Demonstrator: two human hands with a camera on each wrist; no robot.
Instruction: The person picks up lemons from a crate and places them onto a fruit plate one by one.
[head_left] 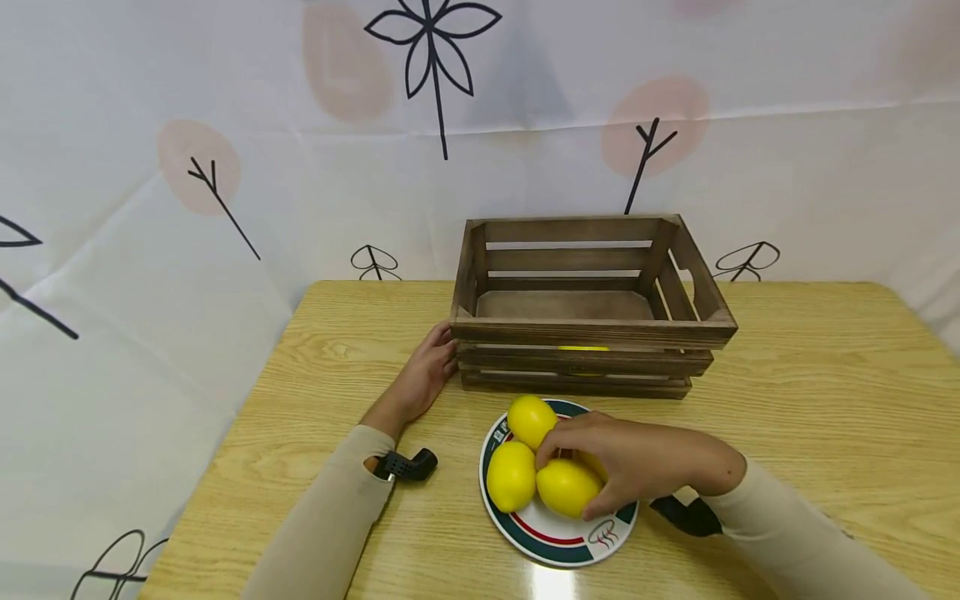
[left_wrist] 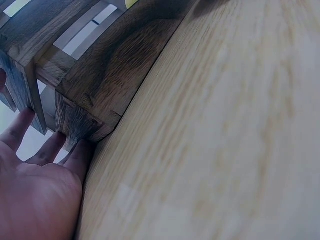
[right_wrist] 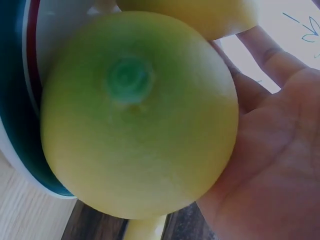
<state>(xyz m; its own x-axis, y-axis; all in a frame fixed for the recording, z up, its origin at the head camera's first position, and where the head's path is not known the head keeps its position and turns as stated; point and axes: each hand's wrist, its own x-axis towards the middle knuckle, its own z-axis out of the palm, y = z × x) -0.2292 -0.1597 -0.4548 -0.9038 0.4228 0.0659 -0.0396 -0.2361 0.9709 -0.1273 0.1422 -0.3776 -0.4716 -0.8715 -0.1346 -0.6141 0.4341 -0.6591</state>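
Observation:
Several yellow lemons lie on a round plate (head_left: 542, 547) with a green and red rim. My right hand (head_left: 637, 457) reaches over the plate from the right, thumb and fingers curled about the front lemon (head_left: 567, 488). Another lemon (right_wrist: 140, 120) sits under the palm, large in the right wrist view and mostly hidden in the head view. Two more, a left lemon (head_left: 512, 477) and a back lemon (head_left: 532, 422), rest beside the fingers. My left hand (head_left: 426, 372) touches the lower left corner of a slatted wooden crate (head_left: 585, 333), its fingers extended in the left wrist view.
The crate stands just behind the plate, and something yellow (head_left: 583, 349) shows through its front slats. Both stand on a wood-grain table (head_left: 817, 400). A white cloth (head_left: 255, 75) with plant drawings hangs behind and at the left.

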